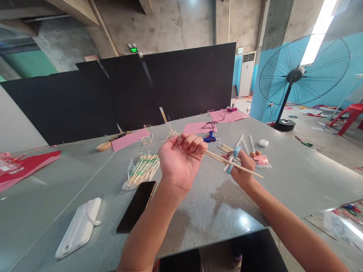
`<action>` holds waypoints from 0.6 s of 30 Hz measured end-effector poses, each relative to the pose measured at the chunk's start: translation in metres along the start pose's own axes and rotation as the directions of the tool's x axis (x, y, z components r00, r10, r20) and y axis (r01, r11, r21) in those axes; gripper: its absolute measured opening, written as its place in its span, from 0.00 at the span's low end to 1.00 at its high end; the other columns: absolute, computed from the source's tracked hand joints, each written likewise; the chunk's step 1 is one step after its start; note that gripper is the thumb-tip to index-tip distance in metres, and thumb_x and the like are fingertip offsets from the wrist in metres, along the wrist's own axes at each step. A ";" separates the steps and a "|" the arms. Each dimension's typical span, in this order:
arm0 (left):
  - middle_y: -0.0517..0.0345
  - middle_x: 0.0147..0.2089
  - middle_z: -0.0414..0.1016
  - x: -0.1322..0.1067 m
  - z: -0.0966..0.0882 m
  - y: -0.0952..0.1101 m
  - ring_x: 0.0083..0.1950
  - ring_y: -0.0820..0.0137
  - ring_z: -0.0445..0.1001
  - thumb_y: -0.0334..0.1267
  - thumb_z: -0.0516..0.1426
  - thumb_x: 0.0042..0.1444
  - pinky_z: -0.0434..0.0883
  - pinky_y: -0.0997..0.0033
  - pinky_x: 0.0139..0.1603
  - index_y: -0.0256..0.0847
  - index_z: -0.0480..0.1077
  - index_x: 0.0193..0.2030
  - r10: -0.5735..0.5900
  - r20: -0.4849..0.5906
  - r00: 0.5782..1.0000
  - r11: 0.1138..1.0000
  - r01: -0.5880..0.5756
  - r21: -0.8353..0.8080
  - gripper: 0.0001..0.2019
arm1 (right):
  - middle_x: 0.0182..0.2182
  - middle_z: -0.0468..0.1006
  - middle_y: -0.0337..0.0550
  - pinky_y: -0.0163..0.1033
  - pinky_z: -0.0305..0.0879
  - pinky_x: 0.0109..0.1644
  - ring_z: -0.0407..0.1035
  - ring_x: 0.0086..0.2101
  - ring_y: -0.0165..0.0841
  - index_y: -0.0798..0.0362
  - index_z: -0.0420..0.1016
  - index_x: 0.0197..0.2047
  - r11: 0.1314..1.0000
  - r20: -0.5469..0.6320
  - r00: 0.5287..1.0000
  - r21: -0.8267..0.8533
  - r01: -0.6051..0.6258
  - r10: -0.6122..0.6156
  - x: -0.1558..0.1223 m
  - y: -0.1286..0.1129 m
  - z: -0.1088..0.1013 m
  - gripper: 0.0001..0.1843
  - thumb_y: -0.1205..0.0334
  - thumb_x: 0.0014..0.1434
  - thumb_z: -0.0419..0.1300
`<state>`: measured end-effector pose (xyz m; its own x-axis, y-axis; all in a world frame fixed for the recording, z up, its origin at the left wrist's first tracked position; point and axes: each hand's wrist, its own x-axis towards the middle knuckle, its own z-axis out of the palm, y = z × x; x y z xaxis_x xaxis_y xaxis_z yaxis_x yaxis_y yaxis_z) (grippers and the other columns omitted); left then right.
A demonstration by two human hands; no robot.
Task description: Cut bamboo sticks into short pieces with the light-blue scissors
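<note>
My left hand (183, 160) is raised over the table with its fingers curled shut around thin wooden chopsticks (246, 170). They slant out to the right, crossing in front of my right hand (243, 166). That hand is closed on what looks like a pair of scissors (230, 163) with light blue handles; its blades are mostly hidden. Behind the right hand lie loose wooden sticks (224, 148) and translucent glue sticks (252, 143). A blue glue gun (210, 137) rests beyond the hands. Left of my left hand is a plastic bag of chopsticks (144, 166) with green print.
On the grey table (198, 223) lie a black phone (136, 207), a white power bank (79, 226), a white earphone case (263, 143) and pink sheets (195, 128). Small stick frames (147, 139) stand at the back. Black panels (187, 83) border the far edge; a fan (295, 75) stands right.
</note>
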<state>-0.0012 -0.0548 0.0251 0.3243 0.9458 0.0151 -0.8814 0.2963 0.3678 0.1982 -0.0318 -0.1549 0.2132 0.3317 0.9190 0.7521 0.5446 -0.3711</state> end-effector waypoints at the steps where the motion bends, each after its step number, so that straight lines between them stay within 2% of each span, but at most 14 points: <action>1: 0.65 0.24 0.46 0.000 0.000 0.000 0.23 0.74 0.50 0.31 0.39 0.72 0.57 0.72 0.24 0.46 0.43 0.31 -0.001 0.000 1.000 1.000 0.001 0.001 0.15 | 0.29 0.81 0.37 0.40 0.69 0.35 0.73 0.27 0.34 0.48 0.74 0.36 1.000 -0.001 1.000 0.001 0.002 -0.002 0.000 -0.001 0.000 0.05 0.68 0.61 0.64; 6: 0.64 0.23 0.47 -0.001 0.001 -0.001 0.23 0.73 0.50 0.30 0.39 0.72 0.58 0.71 0.24 0.46 0.42 0.31 0.011 0.004 1.000 1.000 -0.011 0.012 0.15 | 0.27 0.79 0.36 0.40 0.69 0.33 0.72 0.25 0.34 0.48 0.75 0.36 0.999 -0.031 0.999 0.017 0.034 -0.033 0.001 -0.001 0.001 0.04 0.65 0.63 0.65; 11: 0.65 0.23 0.47 0.000 -0.001 -0.003 0.22 0.74 0.51 0.31 0.39 0.72 0.59 0.72 0.23 0.46 0.42 0.32 -0.032 0.019 0.999 0.999 0.033 -0.041 0.15 | 0.27 0.79 0.36 0.40 0.70 0.32 0.73 0.25 0.34 0.47 0.75 0.37 0.999 -0.048 0.998 0.032 0.040 -0.038 0.001 -0.001 0.001 0.04 0.64 0.64 0.66; 18: 0.65 0.23 0.51 0.006 -0.006 -0.008 0.23 0.74 0.55 0.30 0.41 0.72 0.63 0.74 0.25 0.46 0.47 0.31 -0.019 -0.006 1.000 0.998 0.018 -0.062 0.15 | 0.26 0.77 0.36 0.42 0.70 0.33 0.68 0.24 0.33 0.48 0.75 0.35 0.993 -0.005 0.996 0.079 -0.086 0.087 -0.005 0.002 0.004 0.06 0.59 0.61 0.68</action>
<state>0.0057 -0.0503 0.0166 0.3389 0.9408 0.0031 -0.8950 0.3214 0.3095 0.1964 -0.0288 -0.1605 0.2809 0.3735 0.8841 0.6796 0.5730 -0.4581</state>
